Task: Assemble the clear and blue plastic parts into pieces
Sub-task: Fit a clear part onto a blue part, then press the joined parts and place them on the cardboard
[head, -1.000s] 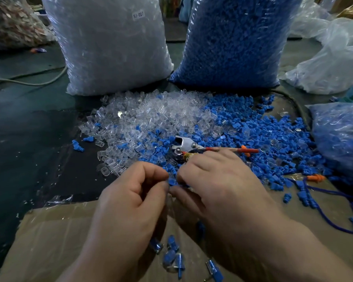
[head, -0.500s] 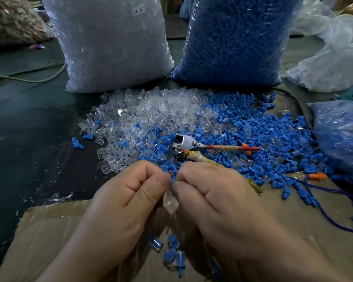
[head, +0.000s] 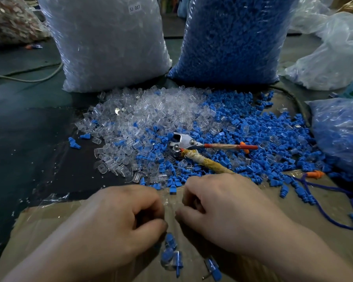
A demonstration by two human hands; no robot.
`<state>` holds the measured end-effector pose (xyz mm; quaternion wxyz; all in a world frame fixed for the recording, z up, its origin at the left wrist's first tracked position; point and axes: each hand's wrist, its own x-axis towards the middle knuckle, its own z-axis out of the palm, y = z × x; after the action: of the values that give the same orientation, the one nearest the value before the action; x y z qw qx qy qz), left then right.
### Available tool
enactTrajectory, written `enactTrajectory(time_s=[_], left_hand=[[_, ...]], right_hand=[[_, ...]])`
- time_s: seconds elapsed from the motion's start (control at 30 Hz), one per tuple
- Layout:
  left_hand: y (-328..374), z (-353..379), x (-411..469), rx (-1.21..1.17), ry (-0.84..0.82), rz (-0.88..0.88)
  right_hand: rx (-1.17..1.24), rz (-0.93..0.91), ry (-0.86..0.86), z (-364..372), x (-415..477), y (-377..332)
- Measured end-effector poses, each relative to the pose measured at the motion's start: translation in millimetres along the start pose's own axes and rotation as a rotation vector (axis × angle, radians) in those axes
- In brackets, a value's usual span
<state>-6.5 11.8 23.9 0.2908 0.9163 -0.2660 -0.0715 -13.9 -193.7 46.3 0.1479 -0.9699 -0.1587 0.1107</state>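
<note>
On the near cardboard sheet [head: 49,231], the left hand [head: 118,224] and right hand [head: 228,212] sat close together, knuckles up, with a small gap between them. Both grips were curled inward, fingertips tucked under. Couldn't tell whether either pinched a part; none showed in the gap. A few assembled pieces [head: 169,255], clear shell with blue insert, lay on the cardboard just near of the hands. Loose stock lay just beyond: clear parts [head: 151,110] heaped far-left, blue parts [head: 253,135] spread far-right, mixed where they met. A metal plier-type tool [head: 183,141] with a red handle lay on the mix, untouched. A clear bag [head: 106,43] and a blue bag [head: 232,37], both stuffed, stood at the far edge. Step judged as between pieces, or seating one hidden in the fingers. The task looked barely dented given the stock left. To do it well: take one clear and one blue from the pile's near edge, line the blue plug's ribbed end with the shell's open mouth, and push straight along the axis until seated. An angled push would likely jam the plug or crack the thin shell. Drop finished ones on the cardboard, apart from loose stock, so they don't remix.
</note>
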Motion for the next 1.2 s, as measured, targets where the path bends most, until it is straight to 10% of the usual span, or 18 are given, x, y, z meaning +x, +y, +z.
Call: enactTrajectory(time_s=[0.17, 0.37, 1.2], left_hand=[[6, 0, 1, 0.007, -0.096, 0.039], [-4, 4, 6, 0.136, 0.301, -0.231], [7, 25, 18, 0.182, 0.356, -0.205]], right_hand=[[-0.031, -0.007, -0.006, 4, 2, 3], [-0.100, -0.077, 0.172, 21, 19, 2], [0.347, -0.052, 0.391, 25, 23, 10]])
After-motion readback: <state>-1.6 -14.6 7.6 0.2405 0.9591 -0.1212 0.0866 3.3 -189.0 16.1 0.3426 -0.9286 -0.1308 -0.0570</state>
